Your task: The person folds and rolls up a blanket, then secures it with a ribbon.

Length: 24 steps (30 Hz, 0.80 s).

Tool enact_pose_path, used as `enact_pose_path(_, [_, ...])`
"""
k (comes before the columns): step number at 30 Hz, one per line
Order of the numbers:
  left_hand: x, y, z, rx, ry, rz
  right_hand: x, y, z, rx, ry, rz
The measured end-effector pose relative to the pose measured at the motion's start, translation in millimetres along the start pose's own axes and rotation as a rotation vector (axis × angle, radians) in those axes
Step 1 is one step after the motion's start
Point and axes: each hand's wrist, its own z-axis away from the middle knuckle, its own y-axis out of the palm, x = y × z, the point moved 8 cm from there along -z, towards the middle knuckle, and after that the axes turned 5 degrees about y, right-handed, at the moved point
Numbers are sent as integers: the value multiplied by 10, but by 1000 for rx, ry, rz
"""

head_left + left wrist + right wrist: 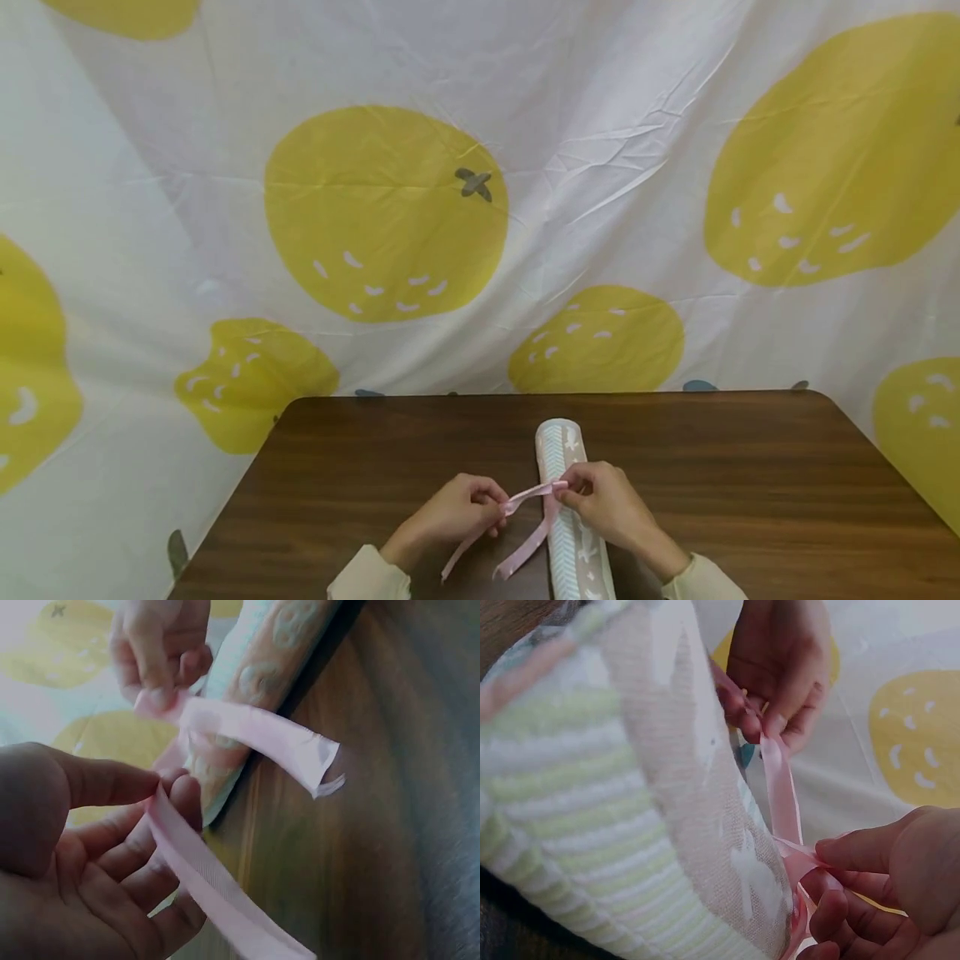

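A rolled patterned cloth lies lengthwise on the brown table, with pale blue zigzag and beige printed bands. Around it runs a pink ribbon, whose loose tails hang to the left of the roll. My left hand pinches one length of the ribbon between thumb and forefinger, left of the roll. Over the roll, my right hand pinches another part of the ribbon close to the cloth. Between the hands the ribbon stretches fairly straight. In the left wrist view a cut ribbon end sticks out over the table.
The dark wood-grain table has rounded far corners. Behind it hangs a white curtain printed with large yellow fruit.
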Motion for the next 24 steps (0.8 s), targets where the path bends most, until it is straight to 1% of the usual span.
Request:
enact_pose_path(4, [-73, 163, 61, 89, 5, 1, -1, 1, -25, 2, 8, 10])
enact_pose_path(6, [-131, 231, 76, 110, 17, -18, -4, -5, -35, 2, 16, 8])
enact_pose_path(10, [-305, 361, 94, 147, 73, -74, -20, -16, -44, 10, 35, 2])
enact_pose_path(16, [-529, 565, 97, 168, 178, -159, -14, -23, -57, 33, 23, -1])
enact_pose_path(19, [-617, 663, 77, 165, 237, -245, -1, -21, -68, 36, 14, 12])
enact_pose_path(23, [-674, 773, 29, 137, 264, -312, 13, -17, -66, 46, 2, 21])
enact_pose_path(24, [-678, 798, 17, 130, 262, -315, 17, -14, -67, 51, 0, 21])
